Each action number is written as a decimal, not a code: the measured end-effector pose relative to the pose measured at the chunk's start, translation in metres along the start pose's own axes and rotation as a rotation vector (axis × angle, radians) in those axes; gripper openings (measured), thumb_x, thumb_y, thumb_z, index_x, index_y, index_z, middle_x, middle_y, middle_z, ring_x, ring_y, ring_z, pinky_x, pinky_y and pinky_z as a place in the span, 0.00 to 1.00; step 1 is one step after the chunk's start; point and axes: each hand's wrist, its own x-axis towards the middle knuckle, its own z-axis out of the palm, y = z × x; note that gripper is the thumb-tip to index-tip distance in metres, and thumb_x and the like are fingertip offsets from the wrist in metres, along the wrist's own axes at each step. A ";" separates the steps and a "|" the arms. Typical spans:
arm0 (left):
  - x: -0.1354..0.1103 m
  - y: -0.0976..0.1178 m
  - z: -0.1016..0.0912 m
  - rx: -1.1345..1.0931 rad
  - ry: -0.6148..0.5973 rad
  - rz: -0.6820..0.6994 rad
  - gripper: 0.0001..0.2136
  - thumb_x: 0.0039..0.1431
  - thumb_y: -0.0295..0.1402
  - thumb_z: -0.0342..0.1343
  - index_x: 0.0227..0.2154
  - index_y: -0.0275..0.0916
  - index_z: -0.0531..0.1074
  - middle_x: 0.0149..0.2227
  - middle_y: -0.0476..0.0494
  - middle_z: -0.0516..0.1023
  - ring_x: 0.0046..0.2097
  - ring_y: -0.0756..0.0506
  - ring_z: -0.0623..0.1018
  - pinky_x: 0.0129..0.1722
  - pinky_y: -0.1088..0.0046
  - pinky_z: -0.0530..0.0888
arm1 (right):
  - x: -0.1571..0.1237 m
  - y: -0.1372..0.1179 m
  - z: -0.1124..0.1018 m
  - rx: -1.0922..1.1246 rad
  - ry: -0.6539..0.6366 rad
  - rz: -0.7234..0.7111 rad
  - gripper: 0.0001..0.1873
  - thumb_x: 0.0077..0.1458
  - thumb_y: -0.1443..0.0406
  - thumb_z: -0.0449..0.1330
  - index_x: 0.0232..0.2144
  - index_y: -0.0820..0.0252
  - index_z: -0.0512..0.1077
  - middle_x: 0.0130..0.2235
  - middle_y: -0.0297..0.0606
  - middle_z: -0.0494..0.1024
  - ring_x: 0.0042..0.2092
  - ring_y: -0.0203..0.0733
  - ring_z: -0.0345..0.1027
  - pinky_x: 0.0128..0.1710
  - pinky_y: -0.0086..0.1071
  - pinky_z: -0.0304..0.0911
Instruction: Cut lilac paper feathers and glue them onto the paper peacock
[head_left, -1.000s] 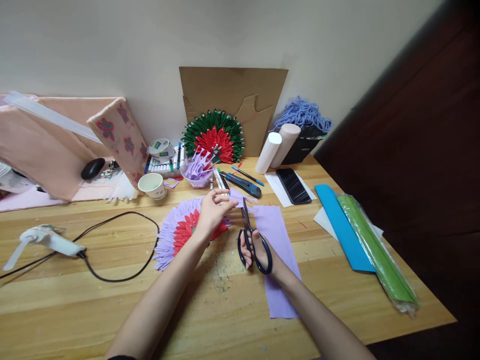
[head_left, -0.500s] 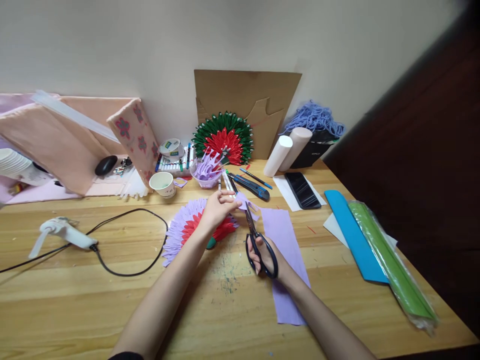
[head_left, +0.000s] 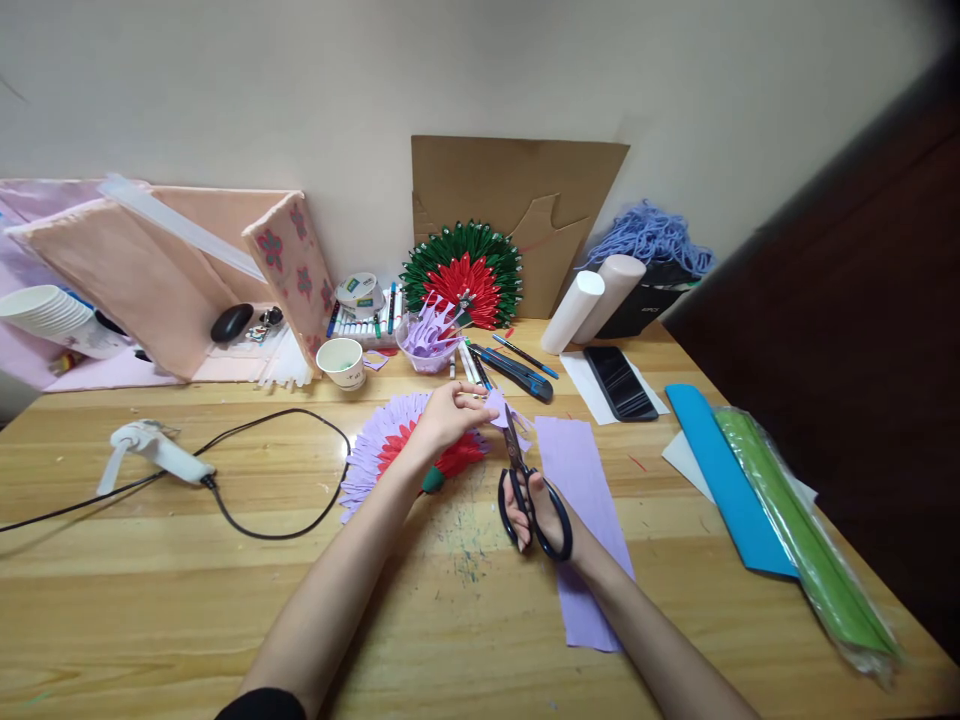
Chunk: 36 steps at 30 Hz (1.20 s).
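Note:
Between the thumb and fingers of my left hand [head_left: 451, 414] is a small piece of lilac crepe paper [head_left: 496, 404]. My right hand [head_left: 541, 505] grips black-handled scissors [head_left: 517, 462], fingers through the loops, with the blades at the paper's lower right side. Beneath my left wrist lies a fan-shaped lilac and red paper piece [head_left: 367, 455] with a dark green tip, partly hidden by the arm. A long lilac crepe paper strip [head_left: 581, 490] rests on the table, its right edge partly under my right forearm.
Behind my hands are a clear bowl of lilac cuttings [head_left: 429, 345], a paper cup [head_left: 341, 363], a utility knife [head_left: 517, 372] and a green and red fan [head_left: 465, 275]. A glue gun [head_left: 161, 455] lies left with its cable. Rightward are a phone [head_left: 619, 383] and a green roll [head_left: 795, 520].
The whole scene has shifted right in view as the head turned slightly left. Both hands keep hold of the paper and scissors, with the blades still at the paper.

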 end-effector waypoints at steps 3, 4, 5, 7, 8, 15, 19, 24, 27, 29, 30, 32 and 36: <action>-0.001 0.002 -0.002 0.020 -0.010 -0.008 0.19 0.33 0.25 0.68 0.31 0.32 0.70 0.20 0.49 0.76 0.23 0.51 0.75 0.25 0.77 0.70 | -0.001 -0.001 0.001 -0.019 0.020 -0.003 0.37 0.35 0.31 0.45 0.25 0.59 0.59 0.15 0.23 0.57 0.13 0.28 0.54 0.12 0.24 0.55; -0.001 0.003 -0.002 0.024 -0.009 -0.007 0.18 0.33 0.25 0.68 0.31 0.32 0.70 0.20 0.49 0.75 0.23 0.51 0.75 0.25 0.77 0.70 | -0.001 -0.001 0.001 -0.024 0.028 -0.005 0.37 0.35 0.32 0.46 0.25 0.59 0.58 0.15 0.23 0.57 0.12 0.28 0.53 0.12 0.24 0.54; -0.001 0.004 -0.003 0.026 -0.010 -0.008 0.18 0.33 0.25 0.68 0.30 0.32 0.70 0.20 0.49 0.75 0.23 0.51 0.75 0.26 0.77 0.70 | 0.000 -0.002 0.001 -0.027 0.035 -0.005 0.37 0.35 0.32 0.46 0.25 0.59 0.58 0.14 0.22 0.56 0.12 0.28 0.53 0.11 0.24 0.54; -0.002 0.007 -0.004 0.026 -0.014 -0.014 0.17 0.33 0.25 0.68 0.30 0.33 0.70 0.19 0.49 0.76 0.23 0.51 0.75 0.25 0.77 0.70 | 0.001 -0.002 0.001 -0.029 0.037 0.009 0.37 0.32 0.31 0.48 0.24 0.59 0.58 0.13 0.22 0.56 0.12 0.28 0.52 0.10 0.24 0.54; -0.002 0.008 -0.005 0.028 -0.017 -0.016 0.17 0.32 0.25 0.68 0.29 0.33 0.70 0.19 0.50 0.75 0.23 0.51 0.75 0.25 0.77 0.70 | 0.002 -0.002 0.001 -0.027 0.036 0.020 0.37 0.31 0.31 0.49 0.23 0.59 0.58 0.13 0.21 0.56 0.11 0.28 0.51 0.10 0.24 0.53; -0.001 0.002 0.002 0.009 0.005 -0.044 0.18 0.35 0.29 0.68 0.32 0.33 0.69 0.22 0.46 0.77 0.23 0.50 0.76 0.24 0.77 0.70 | 0.004 -0.002 0.001 -0.012 0.070 0.033 0.37 0.30 0.32 0.49 0.22 0.59 0.58 0.12 0.21 0.56 0.11 0.27 0.51 0.09 0.23 0.51; -0.001 -0.002 0.008 -0.035 -0.028 -0.083 0.19 0.35 0.27 0.68 0.32 0.34 0.68 0.22 0.46 0.77 0.22 0.50 0.75 0.22 0.77 0.69 | 0.004 -0.002 -0.001 -0.001 0.085 0.014 0.36 0.32 0.32 0.49 0.22 0.59 0.58 0.12 0.21 0.56 0.11 0.27 0.51 0.09 0.22 0.52; 0.000 -0.002 0.008 -0.055 -0.006 -0.092 0.15 0.39 0.23 0.64 0.33 0.32 0.68 0.19 0.48 0.75 0.19 0.54 0.72 0.22 0.80 0.66 | 0.004 -0.003 0.000 -0.002 0.067 0.031 0.38 0.30 0.31 0.49 0.23 0.59 0.58 0.13 0.21 0.56 0.11 0.27 0.51 0.09 0.23 0.53; -0.001 -0.002 0.009 -0.055 -0.015 -0.120 0.16 0.39 0.22 0.63 0.34 0.31 0.68 0.20 0.48 0.75 0.19 0.54 0.72 0.22 0.79 0.67 | 0.001 -0.004 0.001 0.014 0.028 0.002 0.38 0.33 0.31 0.45 0.24 0.59 0.58 0.14 0.23 0.57 0.13 0.28 0.53 0.12 0.24 0.55; -0.001 -0.002 0.010 -0.049 -0.034 -0.136 0.17 0.39 0.21 0.62 0.35 0.31 0.67 0.19 0.49 0.74 0.20 0.53 0.72 0.23 0.78 0.67 | 0.000 -0.004 0.001 0.026 0.011 -0.009 0.38 0.35 0.31 0.43 0.25 0.59 0.59 0.15 0.24 0.57 0.14 0.29 0.55 0.14 0.24 0.57; -0.002 -0.002 0.010 -0.046 -0.047 -0.142 0.17 0.39 0.21 0.62 0.35 0.31 0.67 0.19 0.49 0.74 0.20 0.53 0.72 0.22 0.78 0.67 | 0.000 -0.004 0.001 0.027 0.005 -0.010 0.38 0.35 0.31 0.43 0.25 0.59 0.59 0.15 0.24 0.58 0.14 0.29 0.55 0.14 0.24 0.57; -0.002 -0.003 0.011 -0.046 -0.067 -0.145 0.18 0.39 0.21 0.62 0.36 0.31 0.67 0.19 0.49 0.74 0.19 0.54 0.71 0.22 0.78 0.67 | -0.001 -0.004 0.001 0.023 0.004 -0.006 0.38 0.36 0.31 0.42 0.25 0.59 0.59 0.15 0.24 0.58 0.15 0.29 0.55 0.15 0.24 0.57; -0.002 -0.004 0.010 -0.052 -0.098 -0.145 0.19 0.39 0.21 0.62 0.37 0.31 0.66 0.19 0.50 0.73 0.18 0.55 0.69 0.21 0.79 0.65 | 0.001 -0.003 0.000 0.021 0.019 0.020 0.38 0.34 0.31 0.44 0.25 0.59 0.58 0.15 0.23 0.57 0.13 0.28 0.54 0.14 0.24 0.56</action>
